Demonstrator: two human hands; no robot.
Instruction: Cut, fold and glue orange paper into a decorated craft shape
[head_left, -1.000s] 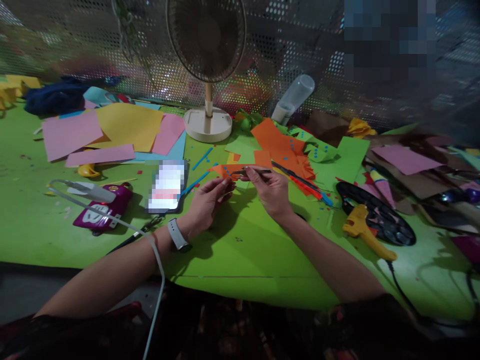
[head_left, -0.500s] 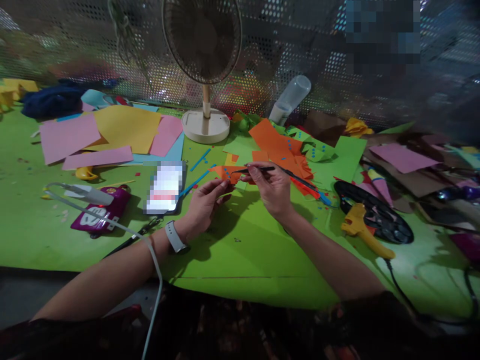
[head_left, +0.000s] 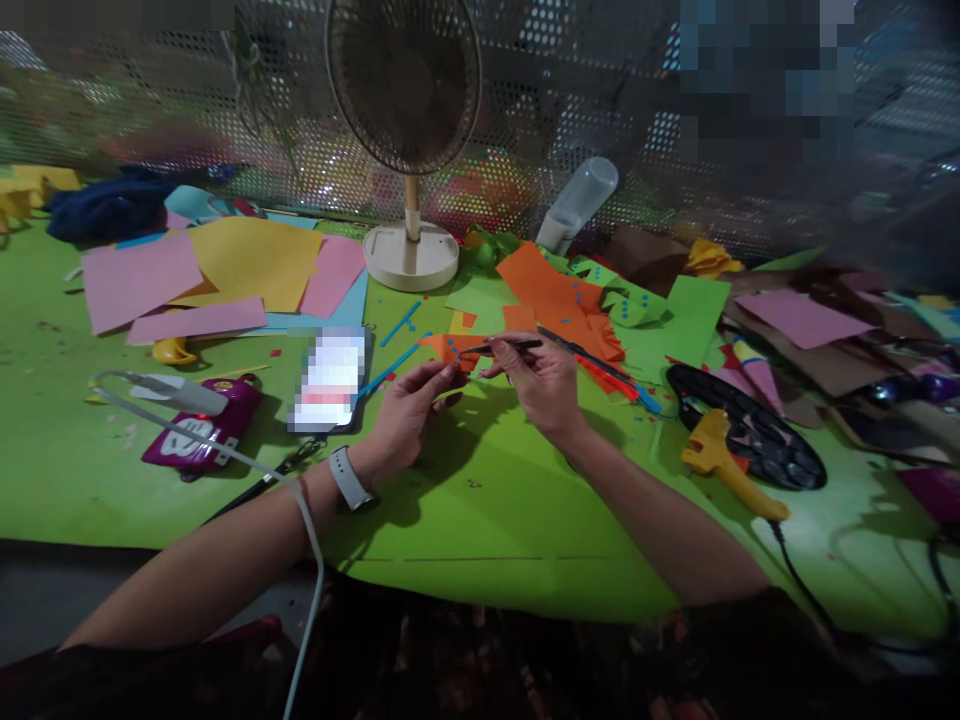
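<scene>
My left hand (head_left: 412, 405) pinches a small orange paper piece (head_left: 441, 344) that carries a row of blue dots. In my right hand (head_left: 541, 385) is a pair of dark tweezers (head_left: 510, 347), its tips at the dotted paper. Thin blue paper strips (head_left: 401, 323) and loose blue dots lie just beyond my left hand. Behind my right hand sits a pile of orange paper (head_left: 551, 285), with green cutouts (head_left: 634, 305) bearing blue dots beside it.
A phone (head_left: 330, 380) and a purple power strip (head_left: 202, 425) with a white cable lie left. A fan (head_left: 411, 255) stands at the back. On the right are a yellow glue gun (head_left: 727, 465) and a black palette (head_left: 795, 462). Coloured sheets (head_left: 255, 260) lie back left.
The tweezers in my right hand have tilted slightly and shifted a little left and down over the orange paper. My left hand stays nearly still.
</scene>
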